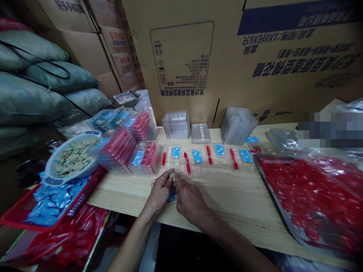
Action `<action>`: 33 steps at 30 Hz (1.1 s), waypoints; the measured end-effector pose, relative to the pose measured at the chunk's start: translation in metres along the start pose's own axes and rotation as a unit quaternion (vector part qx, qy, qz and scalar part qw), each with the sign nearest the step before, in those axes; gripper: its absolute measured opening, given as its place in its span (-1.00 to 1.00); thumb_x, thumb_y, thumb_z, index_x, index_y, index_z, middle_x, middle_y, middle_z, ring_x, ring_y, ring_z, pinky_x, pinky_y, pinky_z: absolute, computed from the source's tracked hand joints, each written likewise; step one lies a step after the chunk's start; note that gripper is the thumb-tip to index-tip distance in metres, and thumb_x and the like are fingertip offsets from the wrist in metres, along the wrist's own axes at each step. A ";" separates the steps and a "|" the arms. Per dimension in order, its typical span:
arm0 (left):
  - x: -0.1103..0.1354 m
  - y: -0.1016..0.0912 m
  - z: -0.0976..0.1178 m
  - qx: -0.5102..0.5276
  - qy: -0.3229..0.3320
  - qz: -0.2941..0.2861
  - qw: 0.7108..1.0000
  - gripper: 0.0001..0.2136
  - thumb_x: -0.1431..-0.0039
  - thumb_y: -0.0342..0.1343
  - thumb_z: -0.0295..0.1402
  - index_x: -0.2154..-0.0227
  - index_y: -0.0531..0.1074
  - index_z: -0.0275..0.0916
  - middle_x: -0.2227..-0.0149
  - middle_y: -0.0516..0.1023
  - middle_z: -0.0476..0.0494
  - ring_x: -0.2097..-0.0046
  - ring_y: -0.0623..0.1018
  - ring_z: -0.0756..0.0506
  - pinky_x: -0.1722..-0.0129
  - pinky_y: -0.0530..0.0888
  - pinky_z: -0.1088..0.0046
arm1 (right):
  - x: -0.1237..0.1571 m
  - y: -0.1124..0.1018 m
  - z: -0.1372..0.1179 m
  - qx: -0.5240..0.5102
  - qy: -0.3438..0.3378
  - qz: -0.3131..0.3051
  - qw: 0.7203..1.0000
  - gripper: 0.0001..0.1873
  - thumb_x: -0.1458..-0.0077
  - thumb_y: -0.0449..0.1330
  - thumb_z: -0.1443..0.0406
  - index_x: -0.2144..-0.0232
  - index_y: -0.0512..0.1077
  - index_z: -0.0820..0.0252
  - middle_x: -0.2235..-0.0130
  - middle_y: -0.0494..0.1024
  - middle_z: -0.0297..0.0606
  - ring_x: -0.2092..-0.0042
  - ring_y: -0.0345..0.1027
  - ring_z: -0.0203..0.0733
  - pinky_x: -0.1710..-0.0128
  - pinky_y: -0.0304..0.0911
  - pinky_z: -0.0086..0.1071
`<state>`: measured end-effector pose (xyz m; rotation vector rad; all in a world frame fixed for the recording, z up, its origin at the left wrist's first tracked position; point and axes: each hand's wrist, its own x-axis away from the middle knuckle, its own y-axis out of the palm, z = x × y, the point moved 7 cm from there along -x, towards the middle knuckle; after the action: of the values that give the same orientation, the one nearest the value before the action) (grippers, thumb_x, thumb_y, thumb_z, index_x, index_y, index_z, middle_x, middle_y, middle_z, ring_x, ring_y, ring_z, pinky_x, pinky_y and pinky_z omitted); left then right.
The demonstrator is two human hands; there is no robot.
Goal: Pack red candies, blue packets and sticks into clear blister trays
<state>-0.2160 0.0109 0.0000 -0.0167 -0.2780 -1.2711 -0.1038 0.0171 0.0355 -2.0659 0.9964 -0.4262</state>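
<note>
1. My left hand (160, 190), reaching in from 7 o'clock, pinches a small green-and-white piece (171, 175) above a blue sachet (172, 195). A close fingertip pinch suits so small a piece.
2. My right hand (191, 200), reaching in from 5 o'clock, sits just beside it; blur hides its grip, so I cannot tell.

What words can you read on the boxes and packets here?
The big carton has blue Chinese print, upside down and too blurred to read; labels on the far cartons and the blue packets are too small to read.
</note>
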 end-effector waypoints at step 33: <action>-0.118 -0.006 0.036 -0.549 0.129 -0.007 0.826 -0.91 -0.02 0.17 -0.42 0.45 0.57 -0.28 0.49 0.57 -0.08 0.40 0.49 -0.08 0.37 0.33 0.48 | 0.025 -0.004 0.062 -0.159 -0.088 0.232 0.956 -0.62 -0.13 -0.01 0.44 0.00 0.32 0.16 0.16 0.56 -0.19 0.22 0.48 -0.17 0.19 0.36 -0.33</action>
<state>-0.2602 0.1261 0.0083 -0.8264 0.7240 -1.2782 -0.0496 0.0308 -0.0022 -2.0097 1.4623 0.1696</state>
